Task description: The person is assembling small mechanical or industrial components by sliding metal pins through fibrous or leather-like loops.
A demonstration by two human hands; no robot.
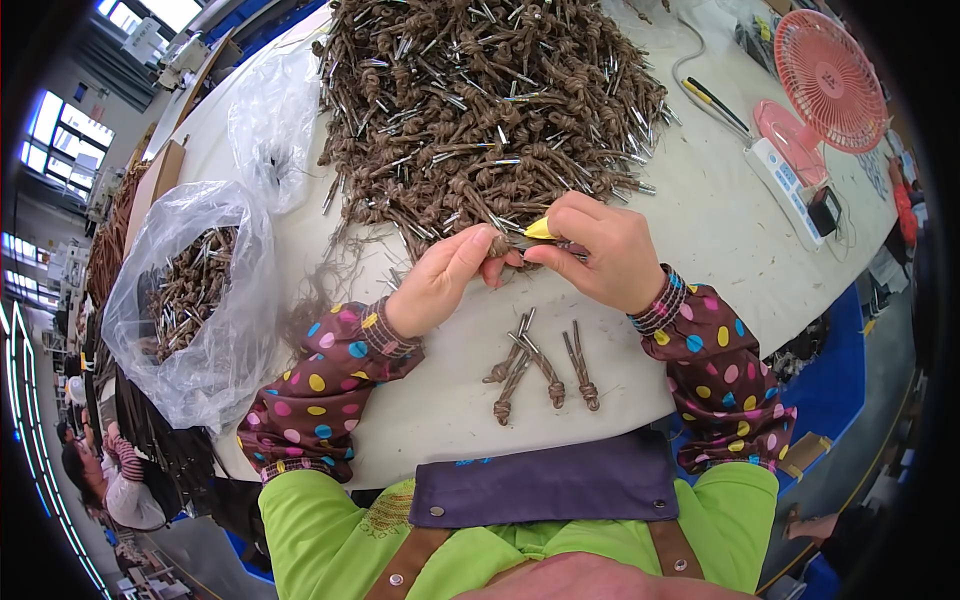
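My left hand (pixel 445 278) pinches a brown knotted cord (pixel 503 246) between thumb and fingers, in front of the big pile. Closed round a small yellow-handled tool (pixel 540 229), my right hand (pixel 602 250) brings its dark metal end against that cord; the fingers hide most of the tool, so its exact kind does not show. Beyond both hands rises a large pile of knotted brown cords (pixel 480 120) with shiny metal tips. Nearer to me several knotted cords (pixel 545 370) lie on the white table (pixel 440 400), their knots toward me.
At the left a clear plastic bag (pixel 250 320) holds more knotted cords, with another clear bag (pixel 270 130) behind it. A pink fan (pixel 830 80), a white power strip (pixel 785 190) and a yellow-and-black tool (pixel 715 100) stand or lie at the right. Loose fibres (pixel 325 290) lie left.
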